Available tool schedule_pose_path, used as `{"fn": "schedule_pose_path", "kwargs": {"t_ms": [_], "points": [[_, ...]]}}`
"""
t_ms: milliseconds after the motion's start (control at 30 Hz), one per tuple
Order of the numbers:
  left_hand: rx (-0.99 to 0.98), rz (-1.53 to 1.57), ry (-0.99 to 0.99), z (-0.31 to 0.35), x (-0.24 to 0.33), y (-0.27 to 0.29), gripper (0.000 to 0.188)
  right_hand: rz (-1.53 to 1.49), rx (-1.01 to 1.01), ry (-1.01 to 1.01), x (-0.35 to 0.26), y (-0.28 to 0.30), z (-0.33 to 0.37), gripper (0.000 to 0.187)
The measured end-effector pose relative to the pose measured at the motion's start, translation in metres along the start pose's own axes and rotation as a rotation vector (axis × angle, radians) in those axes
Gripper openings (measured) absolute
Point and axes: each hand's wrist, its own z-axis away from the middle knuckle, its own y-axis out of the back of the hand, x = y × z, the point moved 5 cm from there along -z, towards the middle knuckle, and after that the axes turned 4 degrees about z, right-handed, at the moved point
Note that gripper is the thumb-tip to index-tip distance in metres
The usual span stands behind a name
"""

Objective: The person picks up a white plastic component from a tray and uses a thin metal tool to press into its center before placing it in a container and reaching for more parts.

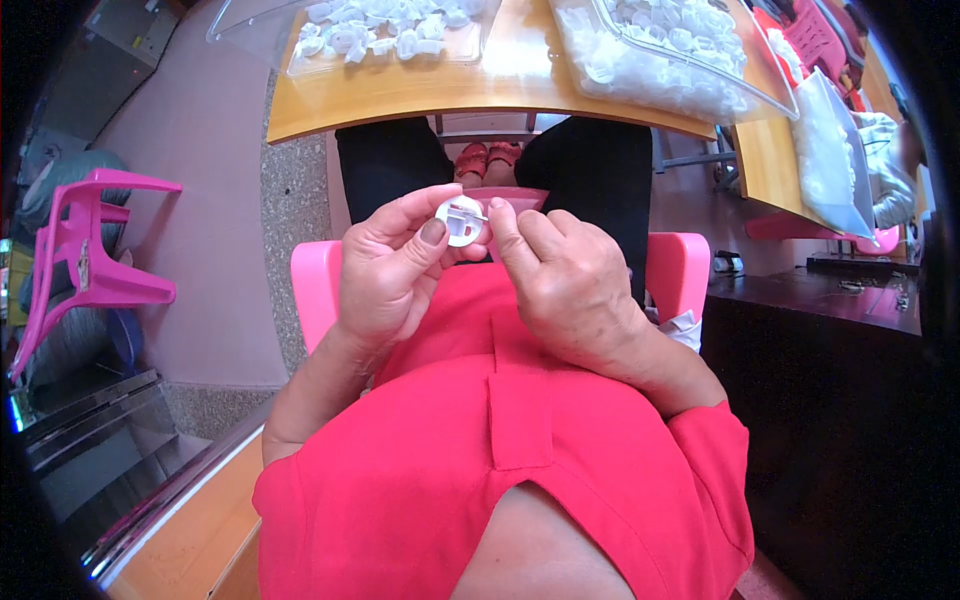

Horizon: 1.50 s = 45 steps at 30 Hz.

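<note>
Disc, white, round and slotted, sits just above centre near twelve o'clock, and the left hand pinches it between thumb and fingers! From that hand, clearly the nearer, it lies at two o'clock; from the right hand, at ten. Now look across it: a thin greyish rod, long axis roughly nine to three o'clock, dipping slightly, outer end toward the right fingertips. That right hand is curled, index finger out front, right beside the rod's end, but whether it's gripping it, I cannot tell! Up at twelve o'clock, the tabletop carries loose white pieces in two clear containers: left tray toward eleven, right tray at one o'clock
</note>
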Motion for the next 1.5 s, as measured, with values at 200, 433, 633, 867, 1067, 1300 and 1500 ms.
{"fn": "schedule_pose_path", "kwargs": {"t_ms": [200, 433, 633, 867, 1067, 1300, 1500], "points": [[-0.028, -0.028, -0.005, 0.001, -0.002, 0.002, 0.029, 0.009, -0.046, 0.063, 0.000, 0.002, 0.000, 0.036], [-0.108, -0.137, -0.013, -0.002, -0.003, 0.008, 0.029, -0.113, -0.276, 0.114, 0.011, 0.001, -0.005, 0.032], [-0.248, -0.179, -0.025, -0.005, -0.001, 0.008, 0.028, -0.135, -0.399, 0.171, 0.017, 0.004, -0.012, 0.028], [-0.200, -0.020, 0.050, -0.015, -0.006, 0.017, 0.035, -0.237, -0.252, 0.004, 0.011, -0.013, -0.003, 0.027], [-0.083, -0.110, 0.008, -0.016, -0.009, 0.025, 0.035, -0.421, -0.077, -0.220, 0.013, -0.027, 0.008, 0.032], [-0.048, -0.092, -0.028, -0.015, -0.006, 0.025, 0.033, -0.526, -0.061, -0.265, 0.011, -0.039, 0.009, 0.037], [-0.039, -0.073, -0.020, -0.016, -0.008, 0.025, 0.033, -0.556, -0.041, -0.271, 0.008, -0.041, 0.009, 0.036]]}}
